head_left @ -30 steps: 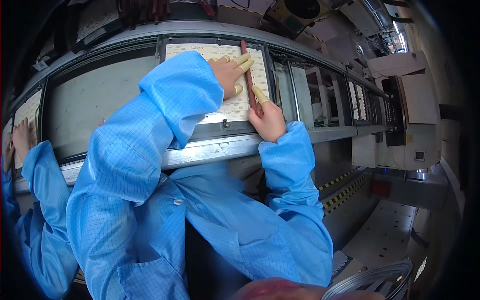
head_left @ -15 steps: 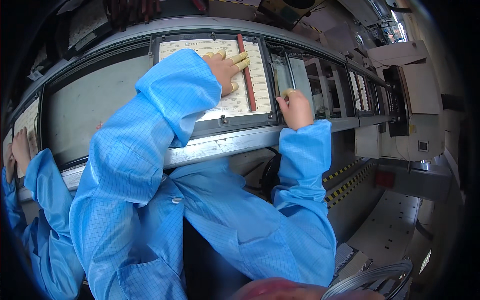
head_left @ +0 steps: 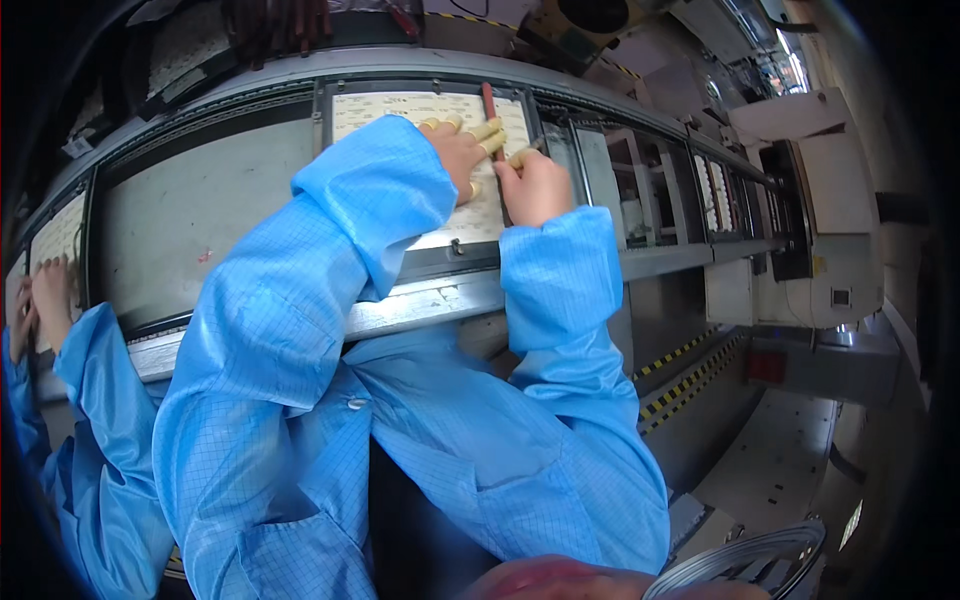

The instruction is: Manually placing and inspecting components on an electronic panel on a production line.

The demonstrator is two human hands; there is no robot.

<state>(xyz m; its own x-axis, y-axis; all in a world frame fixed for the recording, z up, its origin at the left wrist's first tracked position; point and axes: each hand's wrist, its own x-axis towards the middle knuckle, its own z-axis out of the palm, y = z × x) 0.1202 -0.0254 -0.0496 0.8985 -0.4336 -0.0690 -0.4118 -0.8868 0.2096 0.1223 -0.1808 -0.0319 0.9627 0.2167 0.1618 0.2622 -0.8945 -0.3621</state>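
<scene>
1) Strip, red, lies on right side of white panel
2) Left hand: fingers apart, laid on panel, tips at strip
3) Right hand: curled beside strip; cannot tell whether clamped on anything
</scene>
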